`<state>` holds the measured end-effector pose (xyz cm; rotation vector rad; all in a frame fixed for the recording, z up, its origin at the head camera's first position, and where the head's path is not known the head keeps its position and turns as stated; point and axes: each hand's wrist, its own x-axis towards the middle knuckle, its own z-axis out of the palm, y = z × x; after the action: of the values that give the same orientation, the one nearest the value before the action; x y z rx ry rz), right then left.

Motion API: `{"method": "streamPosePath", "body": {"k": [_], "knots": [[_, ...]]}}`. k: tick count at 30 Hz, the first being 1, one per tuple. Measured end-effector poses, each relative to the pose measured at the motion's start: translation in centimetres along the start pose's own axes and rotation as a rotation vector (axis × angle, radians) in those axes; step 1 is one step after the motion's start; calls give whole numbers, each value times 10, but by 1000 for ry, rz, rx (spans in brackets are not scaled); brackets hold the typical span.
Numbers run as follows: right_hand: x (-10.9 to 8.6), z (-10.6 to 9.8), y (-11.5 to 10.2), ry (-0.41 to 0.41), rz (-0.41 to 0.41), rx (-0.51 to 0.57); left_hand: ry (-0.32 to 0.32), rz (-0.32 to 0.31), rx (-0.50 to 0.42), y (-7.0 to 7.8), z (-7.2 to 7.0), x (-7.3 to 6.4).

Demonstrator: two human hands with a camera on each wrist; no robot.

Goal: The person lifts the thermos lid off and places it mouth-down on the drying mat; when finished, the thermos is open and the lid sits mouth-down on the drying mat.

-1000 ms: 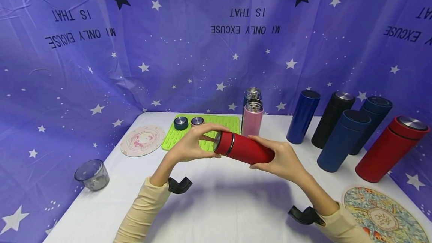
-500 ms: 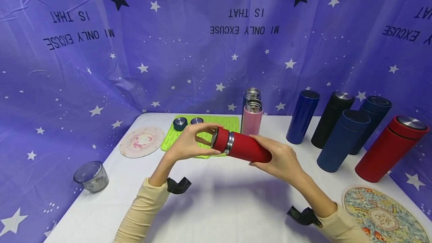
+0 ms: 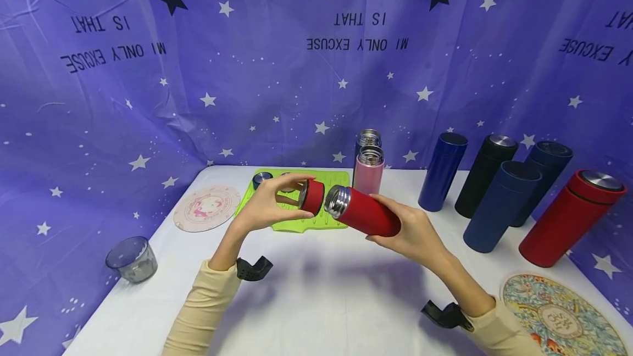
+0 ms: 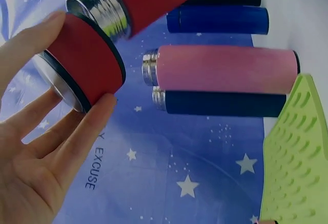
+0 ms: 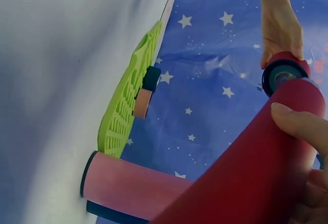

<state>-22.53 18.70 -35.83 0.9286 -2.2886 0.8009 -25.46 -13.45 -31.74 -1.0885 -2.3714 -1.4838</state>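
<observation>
My left hand (image 3: 264, 205) pinches a red lid (image 3: 314, 198) between thumb and fingers, its black-ringed rim facing right. Just right of it, my right hand (image 3: 412, 229) grips the lower half of a red thermos bottle (image 3: 371, 213). That bottle tilts, its bare steel threaded neck (image 3: 338, 202) pointing up and left toward the lid. A small gap separates lid and neck in the head view. In the left wrist view the lid (image 4: 84, 62) overlaps the edge of the steel neck (image 4: 105, 8). The right wrist view looks into the lid's dark underside (image 5: 284, 75).
Behind the hands lies a green mat (image 3: 316, 224) bearing two small lids. Beside it stand an uncapped pink bottle (image 3: 368, 177) and a dark blue one. Several capped bottles, including a red one (image 3: 568, 224), stand right. A glass cup (image 3: 133, 260) and round coasters (image 3: 207, 207) lie toward the sides.
The red lid has come off the thermos bottle: first joined, then raised to show the steel neck, now apart. My left hand has moved slightly left with it.
</observation>
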Motion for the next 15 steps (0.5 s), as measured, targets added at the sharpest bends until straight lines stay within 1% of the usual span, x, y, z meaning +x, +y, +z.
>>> {"method": "streamPosePath", "body": {"k": [1, 7, 11, 15], "knots": [[0, 0, 1, -9, 12, 15, 7, -2, 5, -6, -2, 0], [2, -2, 9, -35, 101, 99, 29, -7, 68, -20, -12, 3], [3, -1, 13, -42, 173, 197, 36, -55, 110, -30, -15, 8], [3, 2, 15, -48, 233, 279, 53, -116, 118, -42, -15, 15]]}}
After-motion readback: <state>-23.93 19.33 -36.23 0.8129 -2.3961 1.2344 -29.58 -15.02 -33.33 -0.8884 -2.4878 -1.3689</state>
